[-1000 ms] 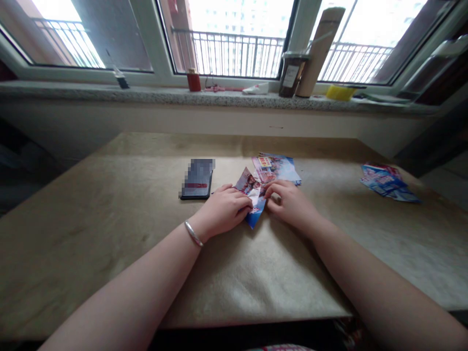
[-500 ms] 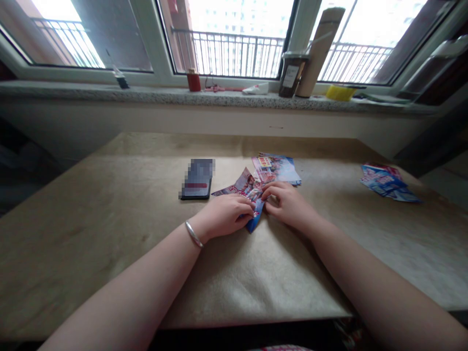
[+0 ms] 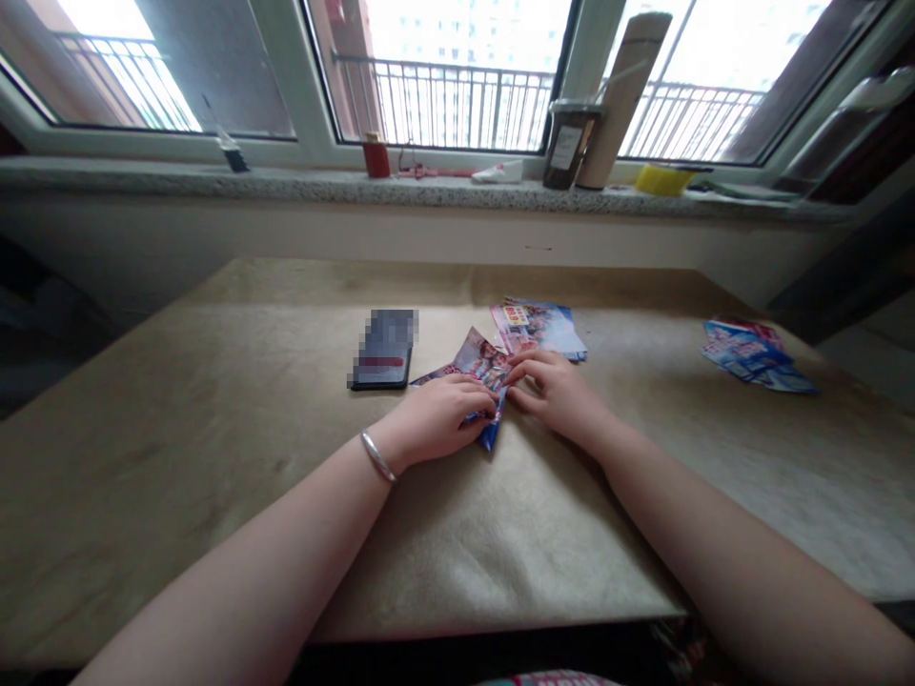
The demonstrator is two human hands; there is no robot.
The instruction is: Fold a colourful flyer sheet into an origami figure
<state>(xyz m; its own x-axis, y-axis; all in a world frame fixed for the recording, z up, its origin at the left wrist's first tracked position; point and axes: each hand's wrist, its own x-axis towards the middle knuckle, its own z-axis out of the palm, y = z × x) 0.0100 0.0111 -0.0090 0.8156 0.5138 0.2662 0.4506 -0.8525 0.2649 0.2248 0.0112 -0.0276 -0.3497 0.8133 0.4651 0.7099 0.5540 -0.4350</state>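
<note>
A printed sheet of glossy paper [image 3: 480,354], folded into pointed flaps, lies on the table in front of me. My left hand [image 3: 447,414], with a silver bangle at its wrist, rests over the paper's lower left part, its fingers curled onto it. At the right edge, my right hand [image 3: 554,386] pinches the same paper between thumb and fingers. Both hands hide much of the fold. Just behind the right hand lies a stack of printed leaflets [image 3: 550,329]. A black phone [image 3: 384,351] with a blurred screen lies left of the paper.
A pile of folded blue and red papers [image 3: 758,357] sits at the right of the tan-covered table [image 3: 214,457]. On the granite windowsill [image 3: 300,186] stand a red thread spool [image 3: 376,157], a dark lidded container [image 3: 568,148], a cardboard tube [image 3: 621,105] and a yellow tape roll [image 3: 661,181].
My right hand has shifted slightly left against the folded paper, and its fingers lie flatter. The paper's upper flap has tipped a little left. My left hand stays nearly in place.
</note>
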